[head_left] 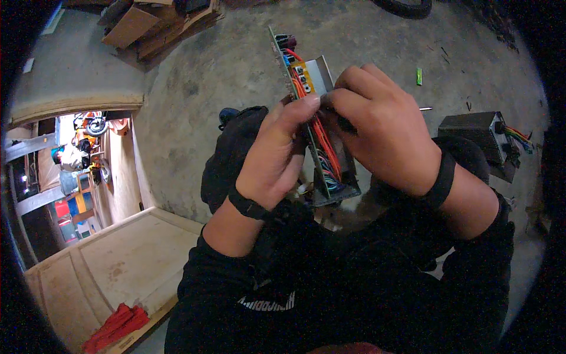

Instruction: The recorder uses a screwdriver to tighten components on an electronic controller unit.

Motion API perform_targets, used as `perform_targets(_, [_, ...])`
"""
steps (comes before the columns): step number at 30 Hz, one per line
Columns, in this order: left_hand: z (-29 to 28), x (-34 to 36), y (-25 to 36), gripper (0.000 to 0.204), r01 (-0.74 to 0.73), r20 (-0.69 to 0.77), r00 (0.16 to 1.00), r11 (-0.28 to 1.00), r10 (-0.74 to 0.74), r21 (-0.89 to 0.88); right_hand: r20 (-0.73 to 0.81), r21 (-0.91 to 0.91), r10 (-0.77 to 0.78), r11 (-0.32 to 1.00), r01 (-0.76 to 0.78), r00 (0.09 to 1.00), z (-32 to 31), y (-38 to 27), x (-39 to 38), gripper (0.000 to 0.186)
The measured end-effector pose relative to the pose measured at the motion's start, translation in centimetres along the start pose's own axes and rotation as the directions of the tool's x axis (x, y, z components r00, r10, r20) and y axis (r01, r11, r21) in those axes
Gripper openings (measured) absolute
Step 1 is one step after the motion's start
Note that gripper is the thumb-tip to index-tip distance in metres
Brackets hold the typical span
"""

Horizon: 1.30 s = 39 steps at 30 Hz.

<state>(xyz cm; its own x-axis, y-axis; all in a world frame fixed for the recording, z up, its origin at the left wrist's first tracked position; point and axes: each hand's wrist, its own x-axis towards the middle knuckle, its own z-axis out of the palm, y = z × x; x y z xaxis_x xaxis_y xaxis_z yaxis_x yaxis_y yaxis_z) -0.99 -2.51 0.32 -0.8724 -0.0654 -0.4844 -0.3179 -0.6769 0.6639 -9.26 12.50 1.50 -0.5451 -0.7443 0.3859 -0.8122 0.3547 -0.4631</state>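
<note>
A circuit board (282, 59) stands on edge above my lap. Red and orange wires (326, 147) run along it, with a silvery metal plate (320, 75) and yellow tape beside them. At its near end is a dark metal piece (342, 193) with a coil of multicoloured wires. My left hand (277, 135) is closed on the board, its thumb pressed over the wires. My right hand (383, 118) is closed beside the metal plate, its fingertips bent inward close to the left thumb. What those fingertips pinch is hidden behind the knuckles.
On the concrete floor (206, 65) at the right lie a metal box (471, 131) with coloured wires coming out and a green object (419, 76). Cardboard (131, 29) is piled at the far left. A red cloth (121, 325) rests on a wooden door panel (118, 268) near the left.
</note>
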Motion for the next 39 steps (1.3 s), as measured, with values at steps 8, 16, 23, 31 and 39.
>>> perform_targets(8, [0.1, 0.2, 0.0, 0.034, 0.002, -0.034, 0.999, 0.994, -0.006, -0.113, -0.287, 0.346, 0.425, 0.881, -0.321, 0.858, -3.0, 1.0, 1.2, 0.031])
perform_targets(16, [-0.3, 1.5, -0.9, 0.036, -0.033, -0.068, 0.998, 0.976, 0.019, -0.214, -0.515, 0.825, 0.570, 0.532, 0.191, 0.640, -5.6, 0.6, 3.9, 0.042])
perform_targets(23, [0.2, 1.4, -1.0, 0.035, -0.024, -0.090, 0.996, 0.988, 0.010, -0.155, -0.402, 0.905, 0.393, 0.304, 0.296, 0.827, -5.0, -0.3, 2.9, 0.063])
perform_targets(31, [1.4, 1.0, -1.2, 0.035, -0.006, -0.077, 0.997, 0.994, -0.003, -0.106, -0.522, 0.777, 0.163, 0.495, 0.389, 0.837, -4.5, 1.6, 2.6, 0.062])
perform_targets(39, [1.5, 1.2, -1.4, 0.041, 0.034, -0.026, 0.999, 0.993, -0.037, -0.114, -0.540, 0.599, -0.129, 0.635, 0.487, 0.832, -3.2, 3.4, 3.4, 0.062])
